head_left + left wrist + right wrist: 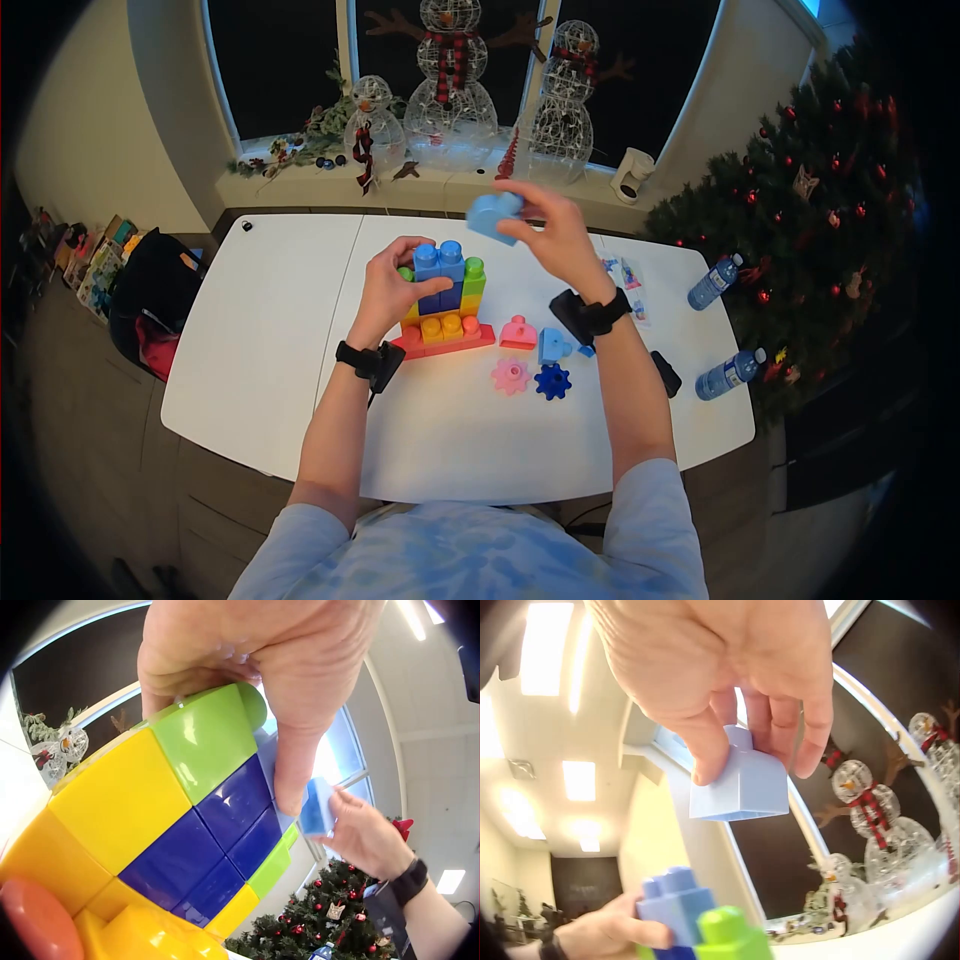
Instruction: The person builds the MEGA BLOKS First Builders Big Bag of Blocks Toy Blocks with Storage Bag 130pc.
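Note:
A tower of toy building blocks (445, 298) stands on the white table, with yellow, dark blue, green and light blue blocks over a long red base (432, 346). My left hand (388, 285) grips its upper left side, thumb across the front of the light blue blocks (676, 909) on top and fingers behind. Up and to the right of the tower, my right hand (555, 232) pinches a light blue building block (740, 784) between thumb and fingers. That block has its single stud upward and its hollow underside facing down, apart from the tower.
Right of the tower lie a pink block (517, 333), another light blue block (552, 346), a pink gear (510, 377) and a dark blue gear (553, 381). Two water bottles (728, 375) stand at the table's right edge. A printed sheet (630, 278) lies behind the right forearm.

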A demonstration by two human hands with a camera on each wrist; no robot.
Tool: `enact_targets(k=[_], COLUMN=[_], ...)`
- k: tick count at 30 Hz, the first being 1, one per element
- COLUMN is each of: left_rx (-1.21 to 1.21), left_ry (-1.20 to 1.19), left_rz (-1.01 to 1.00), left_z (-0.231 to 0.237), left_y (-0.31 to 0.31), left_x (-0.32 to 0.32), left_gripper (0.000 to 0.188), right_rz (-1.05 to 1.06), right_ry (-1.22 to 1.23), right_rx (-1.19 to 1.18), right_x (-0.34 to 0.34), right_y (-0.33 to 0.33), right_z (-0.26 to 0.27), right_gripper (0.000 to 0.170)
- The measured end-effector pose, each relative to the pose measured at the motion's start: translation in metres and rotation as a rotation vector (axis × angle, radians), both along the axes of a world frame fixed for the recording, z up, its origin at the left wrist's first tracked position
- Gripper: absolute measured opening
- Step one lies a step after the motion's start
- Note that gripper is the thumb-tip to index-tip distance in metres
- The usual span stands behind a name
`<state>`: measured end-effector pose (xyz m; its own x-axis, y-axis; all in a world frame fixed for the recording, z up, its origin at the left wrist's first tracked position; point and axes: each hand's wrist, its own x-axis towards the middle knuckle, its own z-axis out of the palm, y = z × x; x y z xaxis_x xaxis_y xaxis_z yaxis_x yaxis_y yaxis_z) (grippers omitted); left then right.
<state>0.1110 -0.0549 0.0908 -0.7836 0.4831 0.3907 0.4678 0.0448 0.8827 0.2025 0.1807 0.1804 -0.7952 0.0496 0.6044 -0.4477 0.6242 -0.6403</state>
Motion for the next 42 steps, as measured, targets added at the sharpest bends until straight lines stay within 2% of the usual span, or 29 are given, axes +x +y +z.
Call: enact_targets(k=[1,3,4,6,13,26,31,35,37,38,40,42], left_rx=[0.016,0.028,0.041,0.042,-0.020,-0.018,-0.021,-0.049,-0.030,-0.026,-0.074,-0.087], left_ry=[0.003,-0.019,-0.041,-0.052,-0.037,-0.023,0.002,0.022,0.010,0.006,-0.001,-0.010], left_rz=[0.002,-0.009,-0.018,-0.021,0.003,0.019,0.011,0.020,0.015,0.004,0.040,0.043], left_z=[0.001,0.000,0.001,0.002,0.009,0.007,-0.001,0.002,0.003,0.004,0.003,0.002], left_y=[0.000,0.000,0.000,-0.001,-0.002,-0.001,-0.001,-0.001,-0.001,-0.001,-0.002,-0.001], left_x=[0.000,-0.001,-0.001,0.000,0.004,0.003,-0.002,-0.001,0.000,0.000,0.000,0.000], left_gripper=[0.053,0.055,0.057,0.056,0.052,0.049,0.042,0.043,0.045,0.045,0.047,0.047], right_rz=[-0.001,0.187,0.189,0.184,0.171,0.135,0.104,0.111,0.209,0.198,0.013,-0.139], right_ry=[0.001,0.068,0.070,-0.092,-0.153,-0.025,-0.065,-0.078,-0.143,-0.149,-0.144,-0.239], right_rx=[-0.001,0.105,0.104,0.179,0.165,0.297,0.271,0.277,0.196,0.200,0.090,0.251], right_x=[-0.003,-0.009,-0.011,-0.015,-0.016,-0.021,-0.020,-0.017,-0.009,-0.004,0.007,0.020], right_y=[-0.017,-0.042,-0.047,-0.054,-0.056,-0.057,-0.059,-0.055,-0.041,-0.030,0.000,0.045], right_z=[0.006,0.013,0.012,0.009,0.003,-0.012,-0.015,-0.011,-0.002,-0.002,-0.007,-0.028], right_gripper=[0.048,0.046,0.046,0.048,0.046,0.048,0.050,0.053,0.053,0.053,0.053,0.049])
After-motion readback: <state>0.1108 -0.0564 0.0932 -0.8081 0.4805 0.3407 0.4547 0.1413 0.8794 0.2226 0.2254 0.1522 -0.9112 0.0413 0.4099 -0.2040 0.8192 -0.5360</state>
